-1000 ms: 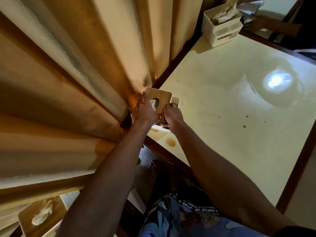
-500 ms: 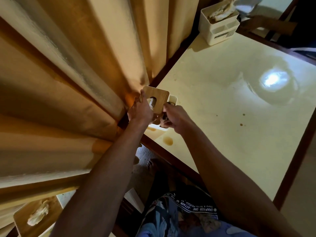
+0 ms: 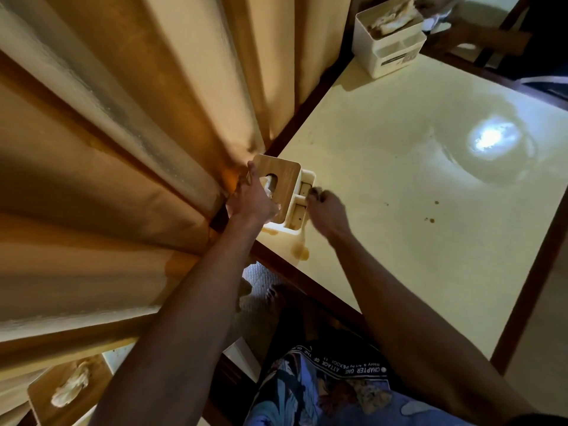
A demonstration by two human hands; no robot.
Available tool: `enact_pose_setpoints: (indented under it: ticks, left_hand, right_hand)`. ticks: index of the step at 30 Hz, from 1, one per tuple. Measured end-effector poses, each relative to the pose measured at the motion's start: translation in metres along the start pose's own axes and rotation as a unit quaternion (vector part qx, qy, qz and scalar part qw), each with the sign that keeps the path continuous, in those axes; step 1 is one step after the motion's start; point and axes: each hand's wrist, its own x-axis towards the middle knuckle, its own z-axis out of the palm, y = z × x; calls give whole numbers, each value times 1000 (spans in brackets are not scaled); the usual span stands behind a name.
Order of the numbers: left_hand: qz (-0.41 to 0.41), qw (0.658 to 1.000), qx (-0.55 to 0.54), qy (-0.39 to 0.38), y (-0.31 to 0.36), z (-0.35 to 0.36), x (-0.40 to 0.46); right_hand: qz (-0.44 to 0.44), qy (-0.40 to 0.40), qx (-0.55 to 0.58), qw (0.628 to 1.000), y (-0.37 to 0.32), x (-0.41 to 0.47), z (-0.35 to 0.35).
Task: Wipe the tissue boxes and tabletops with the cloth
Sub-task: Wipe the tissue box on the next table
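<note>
So the tissue box (image 3: 292, 198) sat right at the near-left corner of the cream bench (image 3: 399, 179), tucked up against the tan curtain (image 3: 123, 149). It was a white box with a wooden lid (image 3: 284, 176) that had a cutout hole in it, plus a couple of small open side compartments on the right.

The left hand (image 3: 253, 199) had its grip closed on the lid's left edge, with fingers reaching onto the top near the hole, and the lid looked tilted up off the box. The right hand (image 3: 325, 207) was just beside the side compartments, fingers curled in at the box's right rim. Honestly couldn't tell if it had the cloth bunched in there; something small and dark showed at the fingertips, but it was blurred.

There were brown stains (image 3: 299, 252) on the bench just in front of the box, and a few little spots further right. A second white tissue box (image 3: 388, 41) stood at the far corner with crumpled tissue on top. Another wooden-lidded one (image 3: 70, 392) showed at the bottom left. A bright light reflection (image 3: 491, 138) glared off the bench.
</note>
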Motion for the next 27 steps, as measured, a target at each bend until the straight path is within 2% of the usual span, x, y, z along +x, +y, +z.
enact_pose_setpoints:
  ticks: [6, 13, 17, 21, 24, 27]
  left_hand:
    - [0, 1000, 6, 7, 1, 1, 0]
    - [-5, 1000, 3, -2, 0, 1, -1]
    - [-1, 1000, -23, -6, -2, 3, 3]
    - [3, 994, -113, -6, -9, 2, 2]
    - [13, 980, -192, 45, -20, 2, -12]
    - [19, 944, -293, 151, -32, 5, -49]
  right_hand:
    - [40, -34, 7, 999, 31, -47, 34]
    - [148, -96, 171, 969, 6, -31, 29]
    - [152, -154, 183, 959, 7, -32, 11]
    - [99, -181, 194, 959, -3, -36, -3]
    - [60, -193, 199, 959, -11, -38, -11]
    - [27, -189, 186, 964, -18, -41, -15]
